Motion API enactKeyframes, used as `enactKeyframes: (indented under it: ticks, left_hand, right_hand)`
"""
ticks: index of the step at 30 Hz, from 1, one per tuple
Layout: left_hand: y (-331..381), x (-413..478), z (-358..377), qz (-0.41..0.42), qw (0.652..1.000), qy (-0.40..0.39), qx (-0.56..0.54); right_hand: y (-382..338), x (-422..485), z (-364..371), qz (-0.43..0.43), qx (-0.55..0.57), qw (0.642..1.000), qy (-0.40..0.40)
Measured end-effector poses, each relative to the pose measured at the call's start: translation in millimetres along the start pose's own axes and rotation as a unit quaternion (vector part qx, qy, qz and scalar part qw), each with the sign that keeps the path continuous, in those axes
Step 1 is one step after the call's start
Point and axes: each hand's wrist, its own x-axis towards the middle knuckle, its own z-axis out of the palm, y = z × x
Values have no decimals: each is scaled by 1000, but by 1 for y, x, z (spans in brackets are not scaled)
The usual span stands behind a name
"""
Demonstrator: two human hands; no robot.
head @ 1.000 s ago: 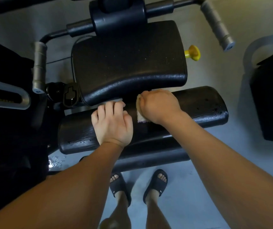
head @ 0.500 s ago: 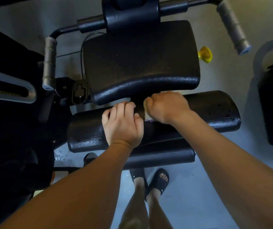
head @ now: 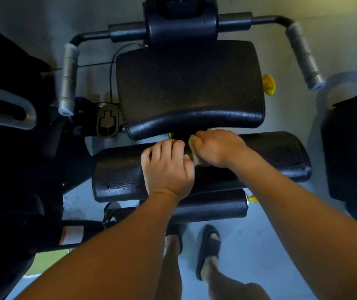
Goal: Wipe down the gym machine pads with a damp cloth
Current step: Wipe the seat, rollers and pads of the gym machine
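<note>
Across the long black vinyl roller pad (head: 281,152) at mid-view, sets both hands side by side, almost touching. Rests the left hand (head: 166,169) palm-down on the pad's top, fingers loose and bent a little over the far edge, holding nothing. Curls the right hand (head: 218,148) into a fist round a pale crumpled cloth (head: 196,159) and presses it onto the pad just right of the left thumb, with only a small wad showing under the knuckles. Shiny specks along the pad's right end and its near left edge.

Just beyond the hands, a wide black textured seat pad (head: 190,87), its near edge overhanging the gap above the roller. At its right side, a yellow plastic knob (head: 268,84). Further out, two grey foam handle grips, one left (head: 68,79) and one right (head: 305,59), on a dark bent bar.

Below the roller pad, a shorter black cylindrical pad (head: 212,210) with a small yellow pin (head: 252,199) at its right end. Underneath, black slide sandals (head: 209,245) on a grey concrete floor (head: 259,245).
</note>
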Motion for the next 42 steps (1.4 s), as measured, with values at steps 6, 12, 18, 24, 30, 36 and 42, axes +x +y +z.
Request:
enactKeyframes:
  ticks: [6,12,18,24,30,36,42]
  left_hand:
    - [0,1,-3,2,999,-32,14]
    - [6,-1,-5,-16,1000,-9,20]
    - [9,1,-7,-23,998,-27,42]
    - [9,2,-6,-20,998,-17,53]
    - [8,3,-5,-7,999,-1,53]
    - [7,4,-7,-5,998,-18,56]
    - [8,4,-9,-14,998,-27,51]
  right_hand:
    - [-9,14,-4,-5,-34,999,-37]
    - [17,-10,11,-64,67,995,41]
    - [35,-39,31,-105,-42,971,211]
    - [23,-15,-4,-147,53,988,12]
    - [14,52,0,-80,46,988,-121]
    - [7,53,3,-65,56,991,-103]
    - [24,6,9,-108,80,991,5]
